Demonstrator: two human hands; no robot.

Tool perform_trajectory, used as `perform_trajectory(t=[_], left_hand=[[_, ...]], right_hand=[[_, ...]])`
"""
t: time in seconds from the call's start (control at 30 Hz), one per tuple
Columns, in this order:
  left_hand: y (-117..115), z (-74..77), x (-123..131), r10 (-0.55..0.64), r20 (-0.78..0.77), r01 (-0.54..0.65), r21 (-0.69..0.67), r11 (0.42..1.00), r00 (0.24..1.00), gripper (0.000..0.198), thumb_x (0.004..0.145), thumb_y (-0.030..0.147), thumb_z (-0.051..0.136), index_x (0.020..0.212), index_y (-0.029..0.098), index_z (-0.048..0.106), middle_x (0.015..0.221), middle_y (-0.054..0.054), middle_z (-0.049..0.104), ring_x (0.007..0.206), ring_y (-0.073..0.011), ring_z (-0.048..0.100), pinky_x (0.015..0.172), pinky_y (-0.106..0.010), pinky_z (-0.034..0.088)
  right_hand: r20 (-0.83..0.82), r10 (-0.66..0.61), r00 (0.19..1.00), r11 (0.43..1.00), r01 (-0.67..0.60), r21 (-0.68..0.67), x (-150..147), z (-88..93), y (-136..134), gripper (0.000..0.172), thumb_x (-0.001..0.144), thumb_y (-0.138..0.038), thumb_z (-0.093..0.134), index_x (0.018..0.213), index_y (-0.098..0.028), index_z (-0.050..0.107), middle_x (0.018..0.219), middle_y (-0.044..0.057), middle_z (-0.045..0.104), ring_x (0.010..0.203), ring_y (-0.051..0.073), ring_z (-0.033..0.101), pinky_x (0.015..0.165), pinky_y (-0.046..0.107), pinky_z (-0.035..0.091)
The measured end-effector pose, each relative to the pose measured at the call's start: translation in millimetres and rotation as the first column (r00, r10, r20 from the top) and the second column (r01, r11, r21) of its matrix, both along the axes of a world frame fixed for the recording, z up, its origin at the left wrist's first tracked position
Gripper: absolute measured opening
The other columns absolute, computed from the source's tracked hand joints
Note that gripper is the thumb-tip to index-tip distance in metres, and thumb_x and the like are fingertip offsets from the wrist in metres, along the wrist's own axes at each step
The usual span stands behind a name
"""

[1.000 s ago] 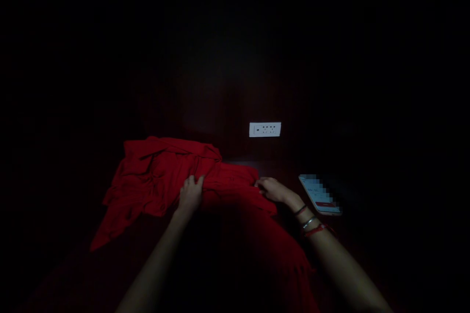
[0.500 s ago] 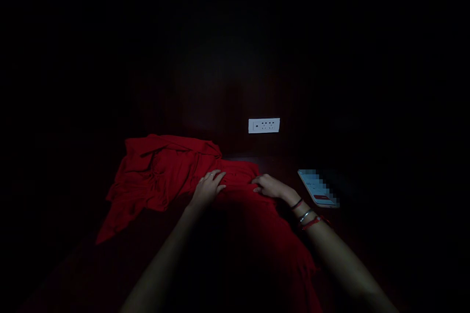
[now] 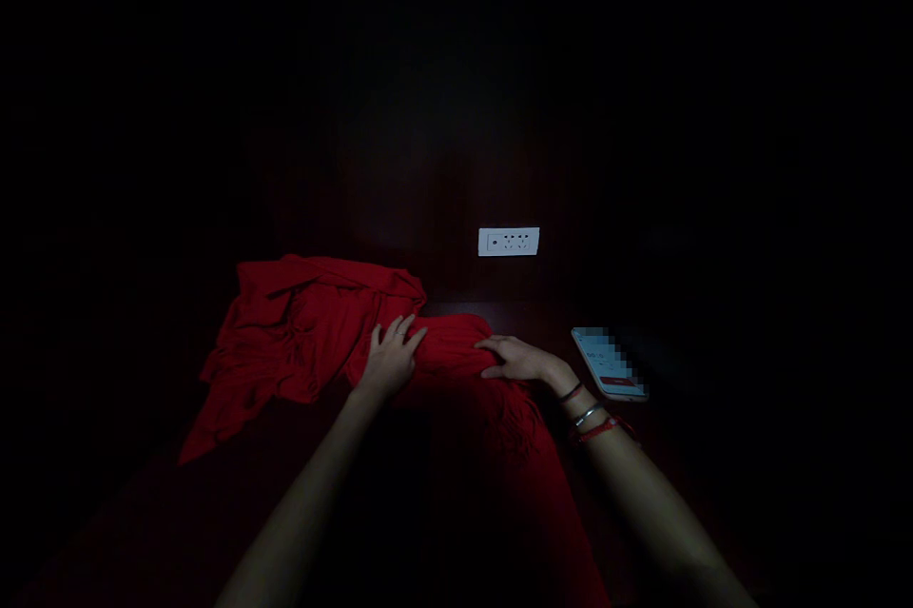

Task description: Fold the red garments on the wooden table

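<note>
A red fringed cloth, like a scarf or shawl, lies in loose folds, heaped on the left. Its middle part runs under both my hands, and a long stretch hangs or trails toward me at lower right. My left hand, with a ring on one finger, rests on the folds with its fingers spread. At the right end of the middle part, my right hand touches the cloth, thumb and fingers apart. Strands of fringe show just below the right hand. Shadow hides much of the near cloth.
Behind the cloth, a white power socket is set in a dark reddish panel. A phone with a lit, partly blurred screen lies to the right of my right hand. Darkness covers most of the surroundings.
My left hand has shifted slightly left and spread its fingers. My right hand's curled fingers have straightened. The cloth's fringe now lies bunched below the right hand, nearer the middle.
</note>
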State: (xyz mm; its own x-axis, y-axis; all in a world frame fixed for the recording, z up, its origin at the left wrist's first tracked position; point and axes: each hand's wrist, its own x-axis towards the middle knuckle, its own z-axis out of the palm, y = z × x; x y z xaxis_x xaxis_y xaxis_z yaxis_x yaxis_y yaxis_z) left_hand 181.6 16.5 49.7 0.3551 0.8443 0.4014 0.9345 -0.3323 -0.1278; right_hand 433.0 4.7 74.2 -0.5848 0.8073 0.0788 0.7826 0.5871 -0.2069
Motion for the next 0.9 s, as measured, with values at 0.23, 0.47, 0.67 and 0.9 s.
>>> perform_trajectory(t=[0.23, 0.47, 0.67, 0.9], left_hand=[[17.1, 16.8, -37.2, 0.163, 0.159, -0.136, -0.167, 0.977, 0.974, 0.030, 0.078, 0.016, 0.037, 0.098, 0.017, 0.059, 0.098, -0.010, 0.058, 0.093, -0.0198, 0.054, 0.083, -0.031, 0.041], [-34.9, 40.0, -132.6, 0.763, 0.244, -0.677, -0.356, 0.644, 0.598, 0.049, 0.080, 0.035, 0.035, 0.124, 0.013, 0.035, 0.107, -0.019, 0.053, 0.086, -0.0274, 0.056, 0.061, -0.033, 0.045], [-69.1, 42.2, -120.2, 0.499, -0.024, -0.446, -0.486, 0.751, 0.866, 0.072, 0.065, 0.036, 0.062, 0.130, 0.021, 0.033, 0.133, -0.016, 0.035, 0.117, -0.0296, 0.039, 0.086, -0.036, 0.039], [-16.9, 32.8, -54.6, 0.291, 0.006, -0.278, -0.278, 0.920, 0.957, 0.040, 0.077, 0.025, 0.043, 0.115, 0.016, 0.050, 0.110, -0.017, 0.056, 0.106, -0.0282, 0.049, 0.091, -0.049, 0.031]], right_hand=[[0.089, -0.111, 0.990, 0.993, 0.106, 0.057, -2.9, 6.6, -5.1, 0.028, 0.076, -0.015, 0.047, 0.099, -0.018, 0.061, 0.096, 0.009, 0.064, 0.088, 0.020, 0.058, 0.070, 0.025, 0.040], [0.100, -0.179, 0.979, 0.973, 0.191, -0.130, 36.5, 19.3, -4.2, 0.025, 0.068, -0.014, 0.055, 0.091, -0.015, 0.064, 0.085, 0.006, 0.066, 0.077, 0.016, 0.059, 0.065, 0.021, 0.040], [-0.238, -0.092, 0.967, 0.946, 0.010, -0.325, 16.2, 24.4, 16.7, 0.031, 0.076, -0.035, 0.052, 0.096, -0.014, 0.062, 0.093, 0.005, 0.064, 0.084, 0.015, 0.058, 0.072, 0.022, 0.043], [-0.233, -0.542, 0.808, 0.835, 0.487, -0.256, -45.9, -3.3, 75.8, 0.036, 0.060, -0.012, 0.061, 0.096, -0.010, 0.060, 0.097, 0.014, 0.062, 0.087, 0.022, 0.058, 0.068, 0.023, 0.044]])
